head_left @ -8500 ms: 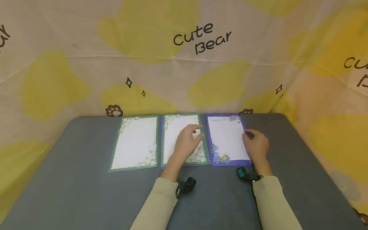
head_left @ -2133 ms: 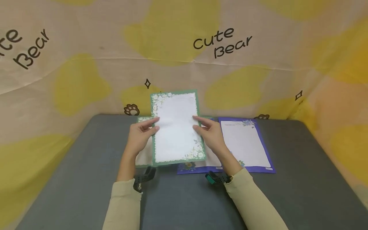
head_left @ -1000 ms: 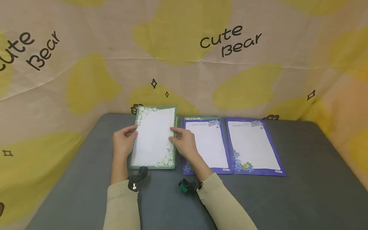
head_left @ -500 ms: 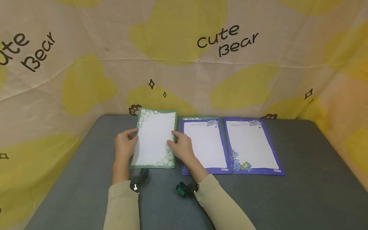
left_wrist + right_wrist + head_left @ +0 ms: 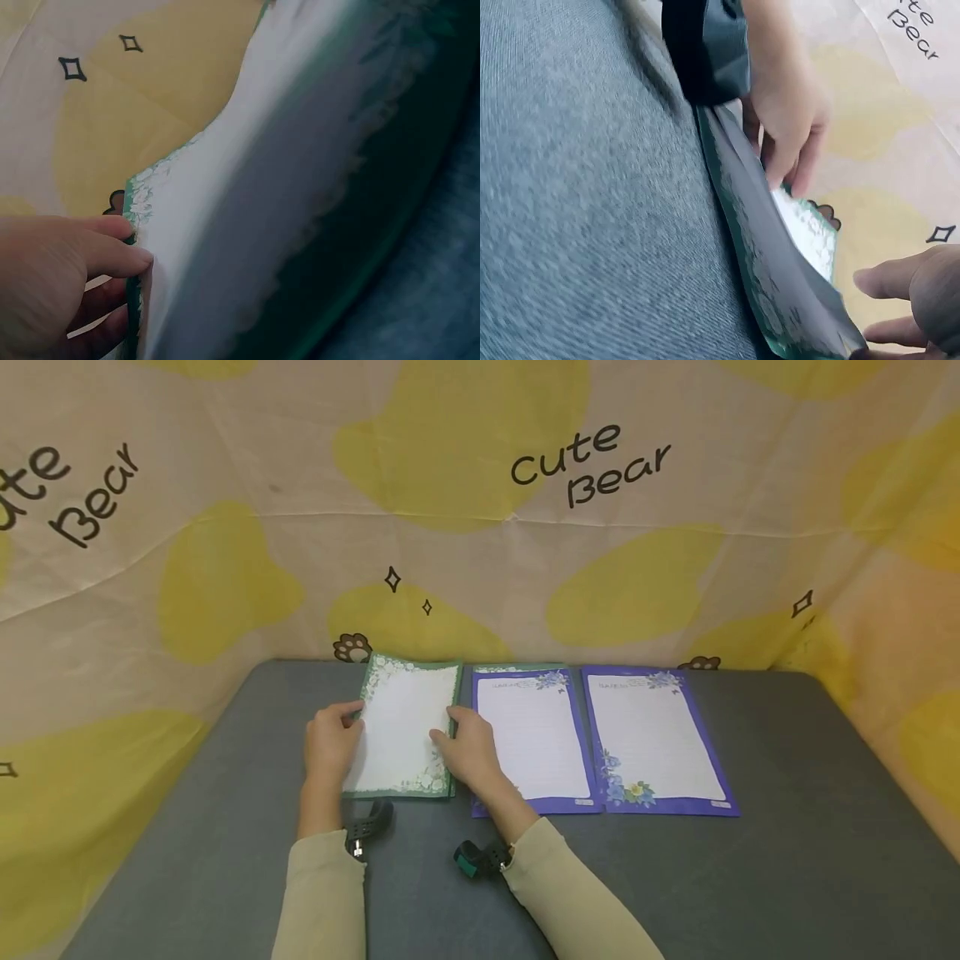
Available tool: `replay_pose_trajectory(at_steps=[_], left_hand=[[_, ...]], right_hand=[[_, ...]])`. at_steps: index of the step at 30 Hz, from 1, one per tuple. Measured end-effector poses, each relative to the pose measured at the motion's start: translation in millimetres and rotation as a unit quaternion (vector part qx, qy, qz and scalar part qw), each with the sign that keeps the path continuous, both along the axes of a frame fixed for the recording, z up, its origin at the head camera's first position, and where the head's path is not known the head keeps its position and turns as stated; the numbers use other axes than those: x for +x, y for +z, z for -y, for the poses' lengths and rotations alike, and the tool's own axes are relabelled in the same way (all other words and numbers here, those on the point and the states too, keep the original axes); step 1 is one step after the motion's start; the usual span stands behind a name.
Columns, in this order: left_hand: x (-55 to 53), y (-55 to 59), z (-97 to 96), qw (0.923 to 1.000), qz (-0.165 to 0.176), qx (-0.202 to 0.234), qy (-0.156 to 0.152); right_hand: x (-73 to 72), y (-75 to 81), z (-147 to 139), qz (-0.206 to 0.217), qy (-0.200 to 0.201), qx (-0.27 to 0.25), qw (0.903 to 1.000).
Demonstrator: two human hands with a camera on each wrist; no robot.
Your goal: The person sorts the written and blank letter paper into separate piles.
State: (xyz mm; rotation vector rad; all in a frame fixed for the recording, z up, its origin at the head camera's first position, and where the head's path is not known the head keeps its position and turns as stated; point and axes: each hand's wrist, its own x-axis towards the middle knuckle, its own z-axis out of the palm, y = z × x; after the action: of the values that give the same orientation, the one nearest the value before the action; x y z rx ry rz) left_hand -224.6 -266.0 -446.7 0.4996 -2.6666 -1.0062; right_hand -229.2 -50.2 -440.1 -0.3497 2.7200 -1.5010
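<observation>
A green-bordered sheet of floral letter paper lies at the left of the row, over another green-bordered sheet whose edge shows along the right side. My left hand pinches its left edge, thumb on top, as the left wrist view shows. At the opposite side my right hand has its fingertips at the right edge. Its thumb is extended over the paper, apart from the fingers. Seen from the right wrist, the paper bows upward between both hands. Other left fingers are partly behind the sheet.
A purple-bordered sheet lies right of my right hand, with a green-bordered edge showing behind it. Another purple-bordered sheet is farther right. All rest on the grey table, before a patterned cloth wall.
The green-bordered sheet was lifted from the middle pile, carried left in both hands and lowered onto the left sheet. A purple-bordered sheet now shows in the middle. Lately it has slid slightly nearer.
</observation>
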Motion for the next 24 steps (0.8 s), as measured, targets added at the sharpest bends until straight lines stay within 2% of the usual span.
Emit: replay_pose_trajectory(at_steps=[5, 9, 14, 18, 21, 24], left_hand=[[-0.6, 0.1, -3.6, 0.9997, 0.011, -0.019, 0.006], [-0.2, 2.0, -7.1, 0.9997, 0.011, -0.012, 0.018], [-0.2, 3.9, -13.6, 0.9991, 0.006, 0.017, 0.039], [-1.4, 5.1, -18.6, 0.9981, 0.008, 0.047, 0.04], [-1.8, 6.1, -19.6, 0.9972, 0.007, 0.065, 0.037], [-1.8, 7.9, -19.5, 0.9964, 0.011, 0.076, 0.034]], right_hand=[[2.5, 1.2, 1, 0.006, 0.004, -0.008, 0.9999], [3.5, 3.4, 1, 0.035, 0.008, -0.022, 0.9991], [7.5, 8.4, 1, 0.088, 0.027, -0.063, 0.9938], [9.5, 9.6, 1, 0.127, 0.03, -0.105, 0.9859], [8.1, 8.4, 1, 0.142, 0.039, -0.124, 0.9813], [6.0, 7.6, -2, 0.14, 0.055, -0.122, 0.9811]])
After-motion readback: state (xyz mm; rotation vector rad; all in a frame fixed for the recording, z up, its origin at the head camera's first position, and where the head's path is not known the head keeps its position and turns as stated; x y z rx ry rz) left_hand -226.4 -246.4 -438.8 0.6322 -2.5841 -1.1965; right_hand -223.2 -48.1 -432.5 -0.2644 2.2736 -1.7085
